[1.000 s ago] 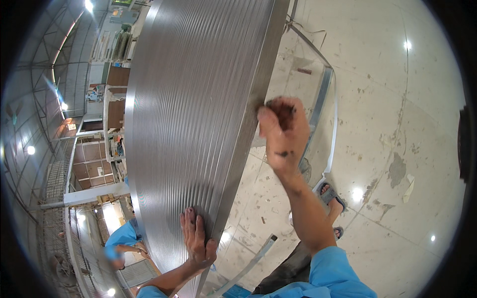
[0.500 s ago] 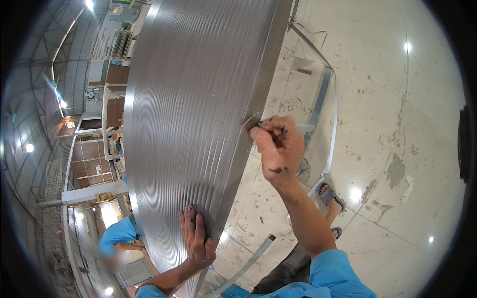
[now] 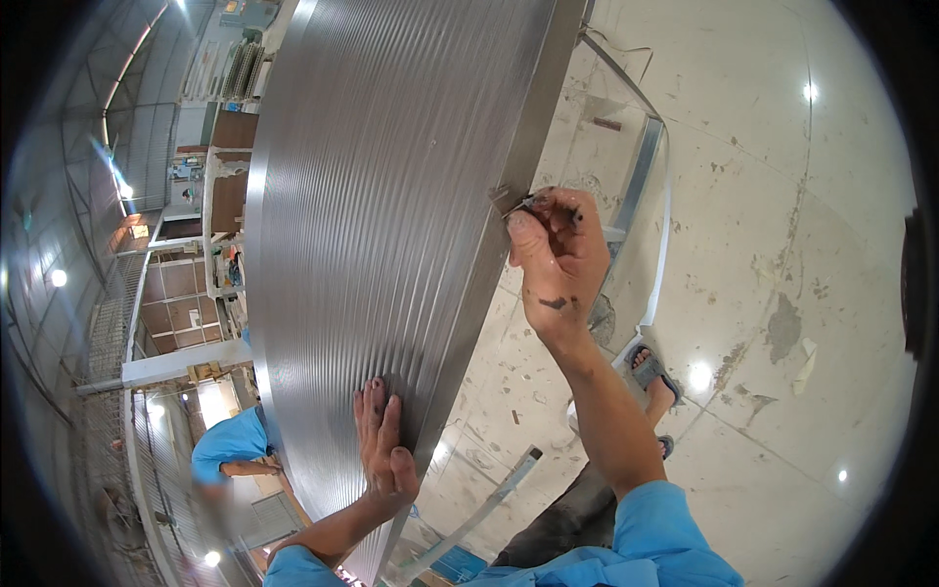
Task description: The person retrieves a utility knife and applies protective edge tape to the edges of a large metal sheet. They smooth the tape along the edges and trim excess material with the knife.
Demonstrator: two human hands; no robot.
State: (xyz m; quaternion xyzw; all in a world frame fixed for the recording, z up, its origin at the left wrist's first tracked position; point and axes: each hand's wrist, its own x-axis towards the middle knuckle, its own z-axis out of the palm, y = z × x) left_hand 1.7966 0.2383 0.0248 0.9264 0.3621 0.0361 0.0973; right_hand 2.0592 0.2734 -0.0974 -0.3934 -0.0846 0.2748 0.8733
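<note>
A long grey panel [image 3: 372, 196] with fine ridges along its length runs from the near side to the far side in front of me. My left hand [image 3: 381, 440] lies on its ridged face near the close end, fingers stretched out and holding nothing. At the panel's right edge, my right hand [image 3: 562, 249] pinches a small thin flat grey piece [image 3: 505, 199] between thumb and fingers. That piece touches the smooth border strip along the edge; its exact kind cannot be made out. Dark smudges mark the right hand.
Below on the right is a pale stained floor [image 3: 724, 245] with metal frame bars [image 3: 641, 171]. A loose strip [image 3: 489, 509] lies nearer me. A person in sandals [image 3: 653, 377] stands at the right. Another person in a blue shirt [image 3: 230, 445] bends beyond the panel's left side.
My right hand has slid a little farther away along the panel's edge with the grey piece. The left hand stays flat on the panel. The whole view has shifted slightly.
</note>
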